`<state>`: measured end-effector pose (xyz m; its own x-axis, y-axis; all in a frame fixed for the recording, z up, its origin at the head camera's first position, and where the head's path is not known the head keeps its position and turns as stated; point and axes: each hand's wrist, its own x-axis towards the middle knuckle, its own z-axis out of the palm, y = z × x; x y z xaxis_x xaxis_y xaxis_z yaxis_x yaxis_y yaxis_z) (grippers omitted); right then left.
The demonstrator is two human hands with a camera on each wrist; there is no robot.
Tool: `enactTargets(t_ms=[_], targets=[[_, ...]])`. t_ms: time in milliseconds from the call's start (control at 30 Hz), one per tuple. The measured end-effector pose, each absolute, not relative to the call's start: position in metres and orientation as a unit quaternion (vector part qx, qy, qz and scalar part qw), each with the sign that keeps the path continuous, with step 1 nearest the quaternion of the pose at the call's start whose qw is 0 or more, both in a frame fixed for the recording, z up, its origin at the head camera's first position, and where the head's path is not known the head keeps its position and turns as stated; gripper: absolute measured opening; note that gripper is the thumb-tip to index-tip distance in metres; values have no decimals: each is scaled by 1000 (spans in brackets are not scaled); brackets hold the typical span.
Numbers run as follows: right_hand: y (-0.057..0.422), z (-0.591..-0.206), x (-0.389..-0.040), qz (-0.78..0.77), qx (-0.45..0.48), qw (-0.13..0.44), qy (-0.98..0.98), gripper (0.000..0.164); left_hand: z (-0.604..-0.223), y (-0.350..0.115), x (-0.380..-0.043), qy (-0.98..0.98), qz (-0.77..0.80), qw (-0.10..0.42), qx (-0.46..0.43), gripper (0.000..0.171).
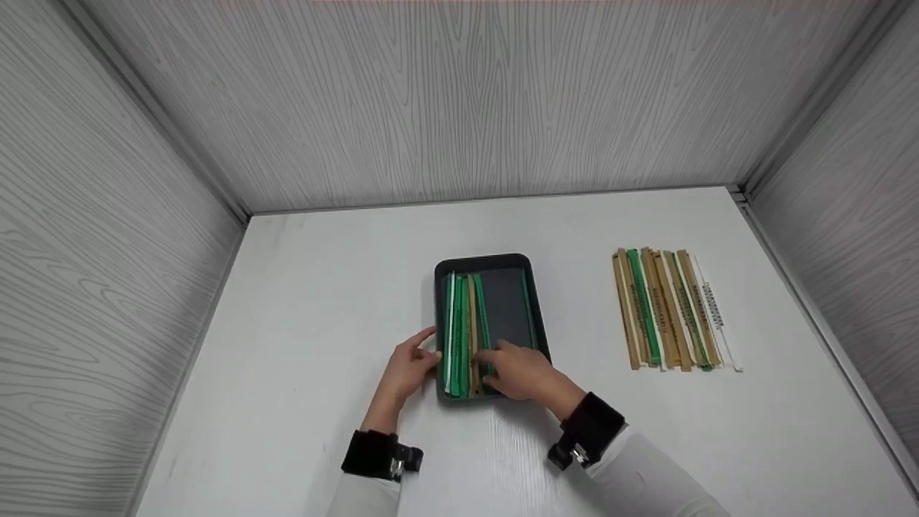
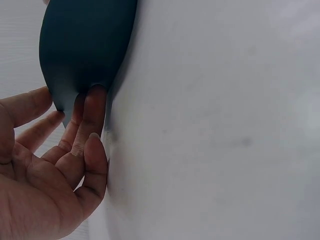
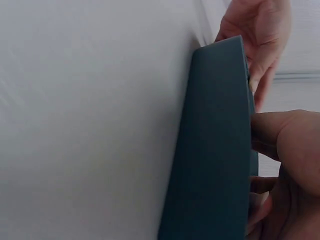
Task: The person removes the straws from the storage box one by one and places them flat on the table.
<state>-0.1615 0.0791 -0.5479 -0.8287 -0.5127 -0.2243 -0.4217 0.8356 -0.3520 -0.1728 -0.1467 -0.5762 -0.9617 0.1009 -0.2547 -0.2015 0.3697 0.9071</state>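
Observation:
A dark rectangular tray (image 1: 495, 260) sits on the table, holding a row of long wrapped straws along its left side: a white straw (image 1: 449, 330), green straws (image 1: 459, 323), a brown straw (image 1: 472, 309) and a slanted green straw (image 1: 482, 301). My left hand (image 1: 411, 368) grips the tray's left side, thumb at the rim and fingers against the outer wall (image 2: 90, 45). Reaching over the near right rim, my right hand (image 1: 520, 370) pinches the slanted green straw near its lower end, beside the brown one. In the right wrist view, the tray wall (image 3: 215, 140) hides the fingertips.
To the right of the tray lies a loose row of wrapped brown, green and white straws (image 1: 668, 309), side by side. The white table (image 1: 323, 287) is bounded by grey wood-grain panels (image 1: 459, 100) at the back and both sides.

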Motion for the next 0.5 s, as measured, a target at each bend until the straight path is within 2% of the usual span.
enactTargets(t_ms=[133, 367, 500], targets=[[75, -556, -163, -141, -246, 144, 948, 34, -575, -146, -173, 816, 562, 132, -29, 51], [76, -560, -165, -130, -218, 106, 961, 11, -576, -146, -173, 815, 563, 133, -27, 51], [75, -563, -166, -152, -202, 79, 964, 5, -577, -147, -173, 812, 568, 134, -32, 51]])
